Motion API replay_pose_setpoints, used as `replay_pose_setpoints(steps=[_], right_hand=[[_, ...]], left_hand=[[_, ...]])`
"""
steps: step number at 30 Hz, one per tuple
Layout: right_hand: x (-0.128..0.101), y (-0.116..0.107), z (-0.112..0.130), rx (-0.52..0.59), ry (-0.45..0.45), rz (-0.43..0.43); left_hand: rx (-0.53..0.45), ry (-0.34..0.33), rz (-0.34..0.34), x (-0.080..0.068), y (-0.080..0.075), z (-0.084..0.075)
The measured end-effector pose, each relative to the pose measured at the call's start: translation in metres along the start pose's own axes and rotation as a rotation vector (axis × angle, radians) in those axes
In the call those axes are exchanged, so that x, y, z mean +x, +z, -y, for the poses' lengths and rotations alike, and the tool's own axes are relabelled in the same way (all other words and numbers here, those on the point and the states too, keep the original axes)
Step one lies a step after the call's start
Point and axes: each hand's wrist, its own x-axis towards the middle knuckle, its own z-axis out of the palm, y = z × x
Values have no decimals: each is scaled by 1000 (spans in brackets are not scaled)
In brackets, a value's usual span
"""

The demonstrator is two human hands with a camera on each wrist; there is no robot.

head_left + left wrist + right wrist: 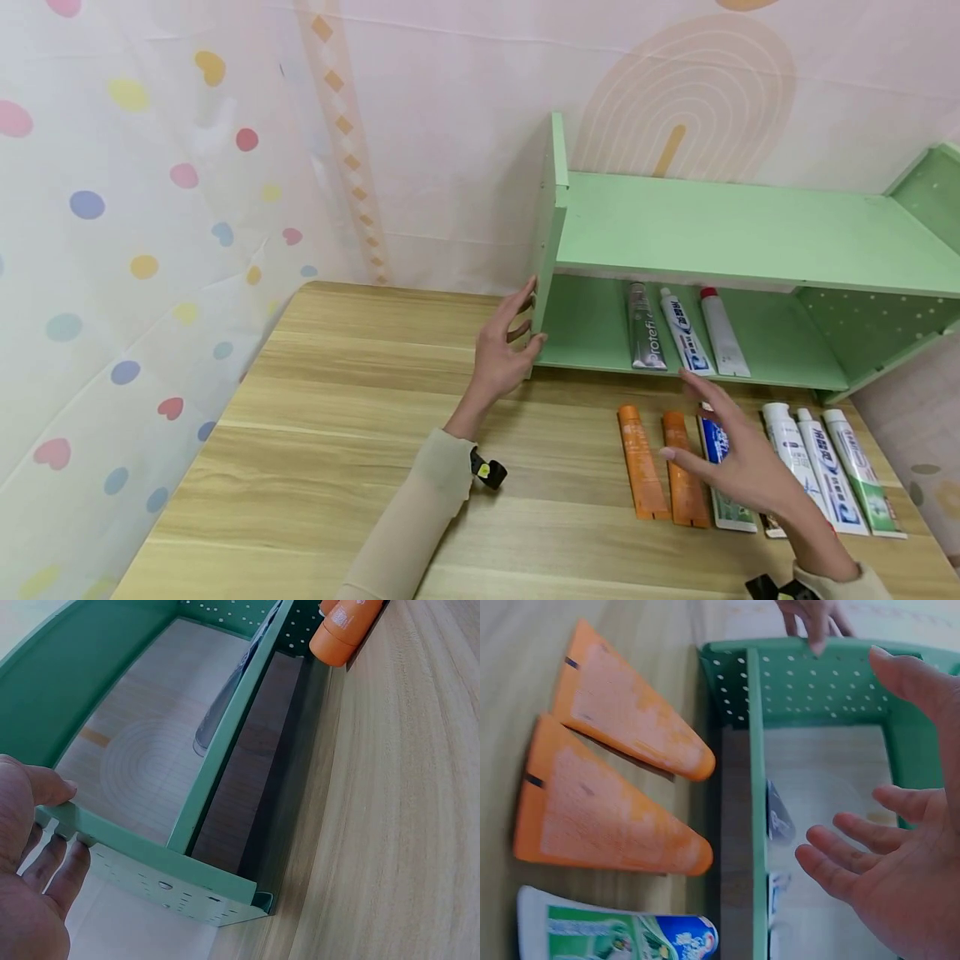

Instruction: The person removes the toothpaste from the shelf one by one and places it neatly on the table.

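1. While the left hand [501, 354] rests against the left side panel of the pale green wooden shelf unit [750, 229], its fingers are spread straight along the panel's front edge and the thumb lies on the panel's other face, as the left wrist view shows.
2. The shelf unit stands at the far right of the light wood-grain tabletop [337, 417], against the wall.
3. The right hand [738, 462] hovers, fingers apart and relaxed, holding nothing, above the row of tubes near the tabletop's right edge.
4. Directly beneath that hand lie two flat orange plastic tubes [663, 471] side by side, caps toward the shelf.
5. Just to their right lies a blue, white and green toothpaste tube [723, 492], partly covered by the hand.
6. Three further white toothpaste tubes [832, 475] lie closest to the right edge.
7. On the lower shelf board lie a silver tube [645, 329], a white-and-blue tube [686, 333] and a white tube with a red cap [722, 329].
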Motion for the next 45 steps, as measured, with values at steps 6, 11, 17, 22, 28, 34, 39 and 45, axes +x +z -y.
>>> replay_pose_setpoints(steps=[6, 11, 17, 22, 28, 34, 39, 45], right_hand=[[7, -16, -5, 90, 29, -16], [11, -26, -15, 163, 5, -20], [17, -37, -27, 206, -30, -41], [25, -49, -33, 230, -18, -39], [36, -61, -42, 271, -19, -27], [48, -74, -49, 233, 33, -32], [58, -86, -54, 193, 116, -23], [70, -97, -66, 149, 157, 16]], left_hand=[[-1, -4, -1, 0, 0, 1], [-7, -7, -3, 0, 0, 1], [-9, -4, -3, -1, -1, 1], [-5, -4, -4, -1, -1, 1], [-2, -8, -4, -1, -1, 0], [-6, 7, -12, -1, -1, -2], [-4, 0, -10, -1, -1, -2], [-4, -8, -9, -1, 0, -2]])
